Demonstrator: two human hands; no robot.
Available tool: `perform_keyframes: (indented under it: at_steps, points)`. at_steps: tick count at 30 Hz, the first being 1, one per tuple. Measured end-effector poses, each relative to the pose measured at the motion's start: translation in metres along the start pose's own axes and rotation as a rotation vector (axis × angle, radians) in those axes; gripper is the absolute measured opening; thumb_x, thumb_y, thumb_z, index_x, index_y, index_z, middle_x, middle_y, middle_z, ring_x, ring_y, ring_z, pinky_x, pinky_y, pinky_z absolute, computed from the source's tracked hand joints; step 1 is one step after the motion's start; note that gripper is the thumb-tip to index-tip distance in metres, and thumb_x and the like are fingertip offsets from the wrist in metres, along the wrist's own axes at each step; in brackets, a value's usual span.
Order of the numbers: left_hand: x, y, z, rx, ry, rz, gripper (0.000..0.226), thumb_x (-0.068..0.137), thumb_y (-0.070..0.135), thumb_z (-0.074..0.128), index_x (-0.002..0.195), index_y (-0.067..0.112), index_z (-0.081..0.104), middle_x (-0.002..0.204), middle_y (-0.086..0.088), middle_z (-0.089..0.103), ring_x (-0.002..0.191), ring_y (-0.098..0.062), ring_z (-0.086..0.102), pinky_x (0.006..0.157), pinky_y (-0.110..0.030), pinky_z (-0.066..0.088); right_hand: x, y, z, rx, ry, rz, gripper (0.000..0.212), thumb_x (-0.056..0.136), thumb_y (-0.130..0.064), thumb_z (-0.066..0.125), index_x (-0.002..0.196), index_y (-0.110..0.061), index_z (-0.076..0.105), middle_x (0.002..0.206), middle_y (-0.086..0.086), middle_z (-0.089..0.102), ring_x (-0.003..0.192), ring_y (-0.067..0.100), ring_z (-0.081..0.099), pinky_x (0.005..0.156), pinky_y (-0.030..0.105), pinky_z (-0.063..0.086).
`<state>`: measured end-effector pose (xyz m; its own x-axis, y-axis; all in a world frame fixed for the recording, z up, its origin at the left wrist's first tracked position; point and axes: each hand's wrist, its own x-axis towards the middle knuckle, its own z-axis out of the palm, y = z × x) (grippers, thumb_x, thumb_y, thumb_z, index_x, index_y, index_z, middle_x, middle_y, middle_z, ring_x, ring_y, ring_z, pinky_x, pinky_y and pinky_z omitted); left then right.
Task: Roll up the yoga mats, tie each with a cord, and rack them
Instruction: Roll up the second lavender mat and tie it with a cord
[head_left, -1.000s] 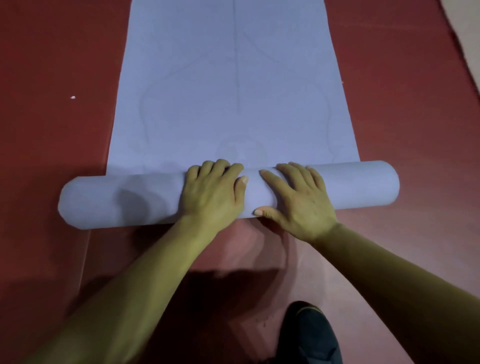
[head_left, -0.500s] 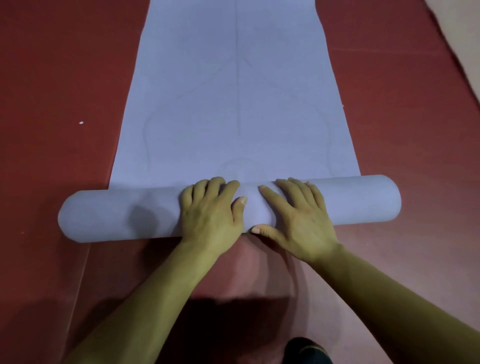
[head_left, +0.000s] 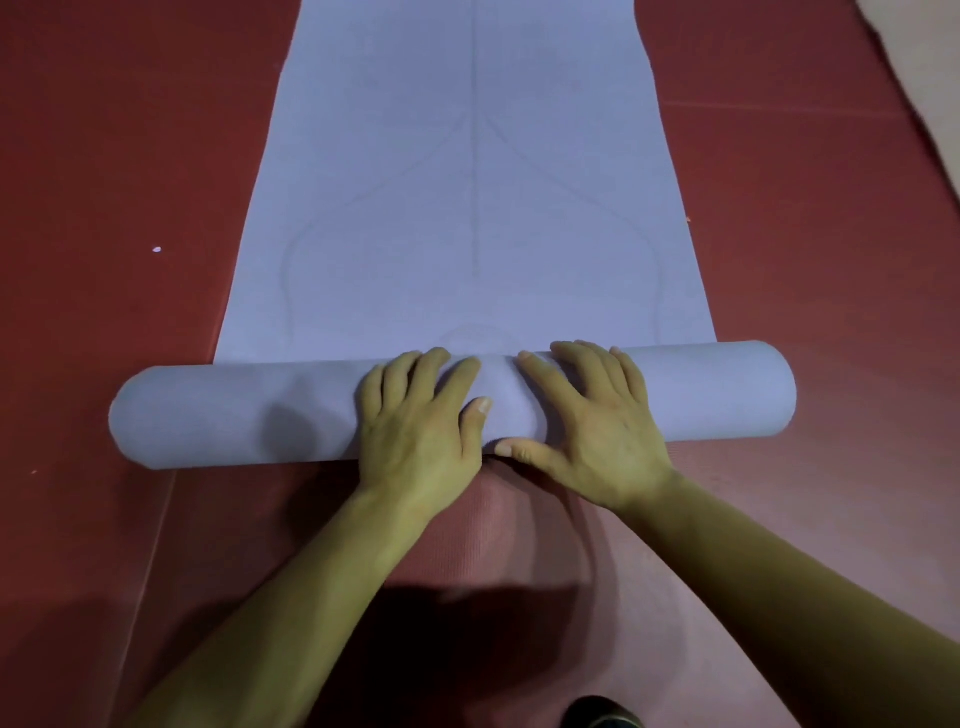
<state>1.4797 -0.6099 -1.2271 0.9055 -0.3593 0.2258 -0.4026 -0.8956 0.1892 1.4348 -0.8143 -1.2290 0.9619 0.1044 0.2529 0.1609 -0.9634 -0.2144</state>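
Exercise room: red padded floor (head_left: 104, 156), yoga mat (head_left: 467, 208)

Red floor (head_left: 104, 130), small white speck (head_left: 157, 250), pale strip (head_left: 924, 62) top right.

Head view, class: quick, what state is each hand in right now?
Left hand: open, fingers spread, pressing on the rolled part of the lilac yoga mat.
Right hand: open, pressing on the same roll.

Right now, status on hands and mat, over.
Open left hand and open right hand press the roll, side by side at its middle. Partly rolled yoga mat, long flat stretch ahead. No cord in view, nothing in the path.
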Motion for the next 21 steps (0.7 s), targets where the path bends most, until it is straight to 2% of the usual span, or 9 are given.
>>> perform_keyframes:
  at_steps: [4, 7, 9, 13, 16, 21]
  points:
    - [0.020, -0.003, 0.000, -0.005, 0.001, -0.006, 0.044, 0.095, 0.045, 0.042, 0.124, 0.024, 0.068, 0.124, -0.001, 0.065, 0.114, -0.027, 0.057, 0.102, -0.044, 0.034, 0.002, 0.006, 0.008, -0.038, 0.020, -0.023, 0.087, 0.082, -0.080, 0.053, 0.144, -0.020, 0.056, 0.140, 0.014, 0.056, 0.135, 0.036, 0.048, 0.117, 0.051, 0.027]
    - [0.021, 0.001, 0.000, -0.008, 0.040, -0.007, 0.045, 0.097, 0.042, 0.043, 0.132, 0.022, 0.064, 0.132, -0.005, 0.062, 0.120, -0.027, 0.055, 0.102, -0.046, 0.036, 0.012, 0.009, 0.008, -0.046, 0.023, -0.026, 0.084, 0.083, -0.080, 0.050, 0.142, -0.019, 0.058, 0.135, 0.012, 0.059, 0.131, 0.036, 0.051, 0.113, 0.051, 0.032]
    - [0.015, 0.004, 0.001, -0.015, 0.029, 0.001, 0.049, 0.096, 0.043, 0.045, 0.138, 0.022, 0.059, 0.139, -0.007, 0.057, 0.127, -0.029, 0.050, 0.107, -0.050, 0.035, 0.018, 0.011, 0.007, -0.041, 0.020, -0.036, 0.083, 0.084, -0.080, 0.049, 0.140, -0.019, 0.059, 0.133, 0.011, 0.060, 0.128, 0.035, 0.053, 0.112, 0.050, 0.032]
    - [0.012, 0.007, 0.007, -0.013, -0.005, -0.011, 0.050, 0.096, 0.044, 0.041, 0.138, 0.023, 0.059, 0.142, -0.008, 0.055, 0.134, -0.034, 0.047, 0.116, -0.054, 0.025, 0.027, 0.014, 0.006, -0.034, -0.019, -0.024, 0.084, 0.085, -0.080, 0.046, 0.142, -0.019, 0.057, 0.135, 0.011, 0.060, 0.129, 0.035, 0.053, 0.112, 0.049, 0.031]
    - [0.025, 0.004, 0.010, 0.010, 0.006, -0.010, 0.047, 0.097, 0.042, 0.043, 0.135, 0.023, 0.062, 0.138, -0.006, 0.059, 0.130, -0.033, 0.051, 0.114, -0.053, 0.027, 0.027, 0.015, 0.005, -0.011, -0.022, 0.014, 0.086, 0.086, -0.079, 0.046, 0.146, -0.018, 0.053, 0.142, 0.014, 0.054, 0.136, 0.036, 0.046, 0.117, 0.051, 0.026]
    - [0.055, -0.001, 0.011, -0.005, 0.018, -0.005, 0.043, 0.096, 0.042, 0.043, 0.125, 0.022, 0.068, 0.123, -0.002, 0.067, 0.115, -0.027, 0.060, 0.106, -0.050, 0.035, 0.027, 0.028, 0.010, -0.009, 0.005, -0.003, 0.088, 0.084, -0.080, 0.047, 0.145, -0.018, 0.054, 0.145, 0.015, 0.052, 0.139, 0.038, 0.044, 0.117, 0.054, 0.026]
